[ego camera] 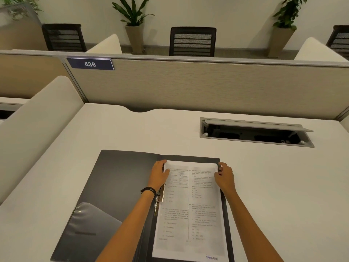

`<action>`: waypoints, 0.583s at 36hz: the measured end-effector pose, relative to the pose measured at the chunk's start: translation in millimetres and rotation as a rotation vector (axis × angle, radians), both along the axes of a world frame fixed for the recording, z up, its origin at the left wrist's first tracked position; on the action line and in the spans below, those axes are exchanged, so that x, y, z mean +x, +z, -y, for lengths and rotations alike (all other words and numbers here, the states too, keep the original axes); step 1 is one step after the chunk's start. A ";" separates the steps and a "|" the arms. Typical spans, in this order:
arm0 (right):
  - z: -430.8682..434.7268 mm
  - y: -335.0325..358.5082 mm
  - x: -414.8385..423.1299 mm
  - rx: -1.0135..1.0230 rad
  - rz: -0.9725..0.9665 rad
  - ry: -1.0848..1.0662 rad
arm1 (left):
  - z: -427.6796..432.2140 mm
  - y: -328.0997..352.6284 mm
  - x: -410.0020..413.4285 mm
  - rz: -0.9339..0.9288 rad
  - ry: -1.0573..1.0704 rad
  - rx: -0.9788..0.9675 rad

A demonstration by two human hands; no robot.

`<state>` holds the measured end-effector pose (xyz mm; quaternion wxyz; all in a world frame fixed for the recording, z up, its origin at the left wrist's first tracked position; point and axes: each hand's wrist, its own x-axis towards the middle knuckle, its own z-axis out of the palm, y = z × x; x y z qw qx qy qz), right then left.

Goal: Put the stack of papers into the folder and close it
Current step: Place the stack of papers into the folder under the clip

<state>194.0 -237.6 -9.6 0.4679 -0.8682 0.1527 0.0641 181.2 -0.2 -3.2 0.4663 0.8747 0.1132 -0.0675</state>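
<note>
i'm in an open office: my white desk [132, 129] meets a fabric partition [207, 86] with a number plate [90, 64], a cable hatch [255, 132], mesh chairs [192, 41] and potted plants [134, 21] beyond.

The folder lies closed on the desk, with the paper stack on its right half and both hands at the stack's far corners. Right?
Not closed: the head view shows the folder lying open. The paper stack, left hand and right hand are as stated.
</note>
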 end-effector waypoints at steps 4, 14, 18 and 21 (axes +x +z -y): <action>4.9 7.8 17.5 -0.187 -0.145 0.219 | 1.7 -2.3 10.4 -0.036 -0.079 0.161; 2.9 16.0 32.3 -0.402 -0.316 0.386 | 9.7 3.9 24.2 -0.100 -0.169 0.438; 5.1 20.2 29.8 -0.329 -0.300 0.365 | 7.7 4.3 24.7 -0.088 -0.150 0.414; 8.1 20.1 19.6 -0.206 -0.209 0.289 | 5.9 4.4 19.5 -0.055 -0.120 0.360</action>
